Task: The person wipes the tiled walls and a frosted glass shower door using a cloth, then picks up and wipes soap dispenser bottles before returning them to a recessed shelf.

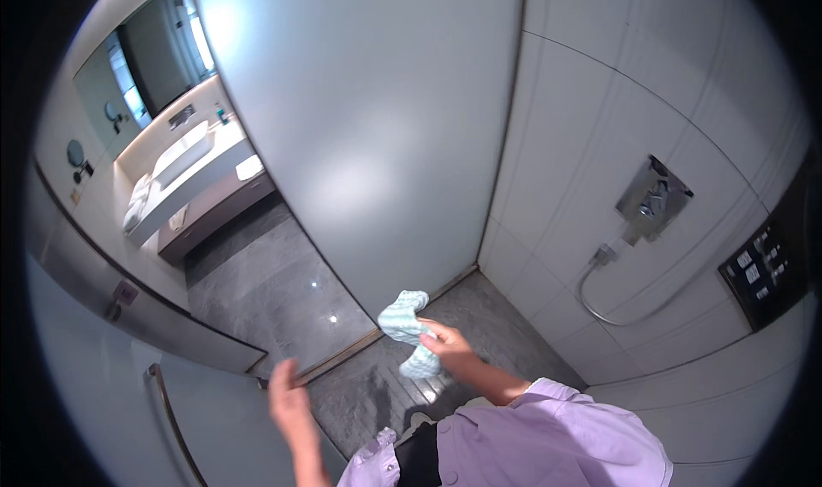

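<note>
My right hand (447, 347) grips a pale green and white patterned cloth (403, 320) near its middle, and its two ends hang loose over the grey tiled shower floor (359, 397). Off to the left, my left hand (289, 391) is raised with nothing in it, its fingers apart and somewhat blurred. It is close to the frosted glass door (218, 403) and its long metal handle (168, 416), but apart from the handle. In front of the cloth stands a large frosted glass panel (385, 134).
A shower mixer (654, 198) with a metal hose (594, 304) is on the right tiled wall, near a dark panel (764, 275) of bottles. Through the doorway at left are a white basin (183, 153), a vanity counter (192, 192) and a round mirror (75, 153). A raised threshold (343, 355) crosses the floor.
</note>
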Motion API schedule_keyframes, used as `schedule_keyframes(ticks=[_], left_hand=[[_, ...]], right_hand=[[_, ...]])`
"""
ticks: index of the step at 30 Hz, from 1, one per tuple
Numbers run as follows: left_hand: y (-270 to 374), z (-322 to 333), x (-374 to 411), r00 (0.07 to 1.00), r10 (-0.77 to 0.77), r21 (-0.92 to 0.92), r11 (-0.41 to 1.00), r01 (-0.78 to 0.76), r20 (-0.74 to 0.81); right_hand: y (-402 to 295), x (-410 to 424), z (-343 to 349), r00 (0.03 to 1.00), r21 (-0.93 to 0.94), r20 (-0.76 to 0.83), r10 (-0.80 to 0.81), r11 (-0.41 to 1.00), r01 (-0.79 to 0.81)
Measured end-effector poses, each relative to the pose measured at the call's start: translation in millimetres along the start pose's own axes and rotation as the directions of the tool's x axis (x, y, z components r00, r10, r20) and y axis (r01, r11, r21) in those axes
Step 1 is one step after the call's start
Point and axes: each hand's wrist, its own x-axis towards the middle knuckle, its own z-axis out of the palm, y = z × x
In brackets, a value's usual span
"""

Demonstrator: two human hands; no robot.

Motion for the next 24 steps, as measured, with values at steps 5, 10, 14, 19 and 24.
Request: schedule_keyframes(ticks=[5,10,14,19,24], left_hand=[[-16,190,-47,0.660,-0.137,-0.390,0.711,0.584,0.738],[20,307,-61,0.265,0.102,-0.248,0.756,0.606,0.959],[57,397,-68,0.045,0.306,-0.309,0.949,0.058,0.951],[99,513,-50,0.116,0.554,-0.387,0.701,-0.599,0.824],[99,617,-54,0.190,0.577,-0.362,0.701,-0.615,0.794]], right_hand=[[-38,-30,-30,0.798,-0.674,0.171,-0.579,0.522,0.523],[-61,-71,-144,0.786,-0.441,-0.351,-0.509,0.830,0.341],[-92,-127,-243,0.548,0.364,-0.836,0.018,0.765,0.532],[-186,-192,-271,-0.024,-0.241,-0.937,-0.349,0.595,0.767],[-233,-193,-308,-0.360,-0.727,-0.659,-0.661,0.435,0.531]])
